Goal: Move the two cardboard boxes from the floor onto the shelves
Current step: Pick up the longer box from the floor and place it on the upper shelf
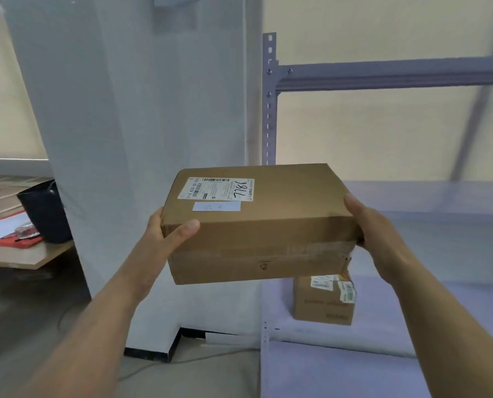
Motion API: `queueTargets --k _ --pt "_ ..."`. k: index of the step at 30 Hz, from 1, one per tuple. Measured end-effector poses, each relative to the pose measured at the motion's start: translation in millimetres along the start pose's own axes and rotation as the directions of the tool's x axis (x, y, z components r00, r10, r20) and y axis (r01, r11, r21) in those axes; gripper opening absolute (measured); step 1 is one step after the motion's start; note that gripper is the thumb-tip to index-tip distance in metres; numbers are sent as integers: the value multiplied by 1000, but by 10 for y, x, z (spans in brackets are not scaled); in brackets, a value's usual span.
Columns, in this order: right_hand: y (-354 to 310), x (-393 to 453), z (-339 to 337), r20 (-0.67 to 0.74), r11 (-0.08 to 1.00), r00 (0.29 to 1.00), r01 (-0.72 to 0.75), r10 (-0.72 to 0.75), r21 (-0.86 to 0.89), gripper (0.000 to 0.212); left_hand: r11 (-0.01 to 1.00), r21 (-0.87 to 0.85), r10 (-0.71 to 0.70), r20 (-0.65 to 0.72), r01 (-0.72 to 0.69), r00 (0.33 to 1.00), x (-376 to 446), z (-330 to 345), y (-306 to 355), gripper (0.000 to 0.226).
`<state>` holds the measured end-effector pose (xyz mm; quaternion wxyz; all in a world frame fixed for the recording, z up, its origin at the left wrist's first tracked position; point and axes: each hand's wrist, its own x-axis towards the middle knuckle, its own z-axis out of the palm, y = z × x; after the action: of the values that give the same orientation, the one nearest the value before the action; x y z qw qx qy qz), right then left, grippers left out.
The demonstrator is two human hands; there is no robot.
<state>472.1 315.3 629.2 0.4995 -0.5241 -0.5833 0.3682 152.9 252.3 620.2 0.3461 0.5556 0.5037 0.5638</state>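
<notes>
A brown cardboard box (282, 214) with a white shipping label on top is held in the air in front of the grey metal shelving (397, 73). My left hand (165, 234) grips its left end, thumb on the front face. My right hand (374, 228) grips its right end. The box hangs at about the height of the middle shelf board (440, 202), near the shelf's left upright. A smaller cardboard box (323, 303) with labels stands on a lower shelf board (383, 311), partly hidden behind the held box.
A white pillar (142, 110) stands just left of the shelving. Further left, a low wooden table (24, 259) carries a black bin (45, 214), papers and a red folder. A cable lies on the grey floor (24, 311).
</notes>
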Motion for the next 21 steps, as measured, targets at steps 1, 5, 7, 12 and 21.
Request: queueTargets --k 1,5,7,12,21 --pt "15 14 -111 -20 1000 1000 -6 6 0 97 1000 -7 6 15 -6 1000 49 104 16 101" --pt "97 83 -518 -93 1000 996 -18 16 -22 105 1000 -17 9 79 -8 997 250 521 89 119" --pt "125 142 -690 -114 999 993 -22 18 -32 109 1000 -28 9 103 -6 995 360 714 116 115" --pt "148 399 -1094 -151 999 988 -17 10 -43 106 999 -39 16 142 -11 990 689 1186 204 105" --pt "173 1027 -1774 -156 999 988 -19 13 -38 95 999 -35 18 139 -13 990 1332 1993 311 111"
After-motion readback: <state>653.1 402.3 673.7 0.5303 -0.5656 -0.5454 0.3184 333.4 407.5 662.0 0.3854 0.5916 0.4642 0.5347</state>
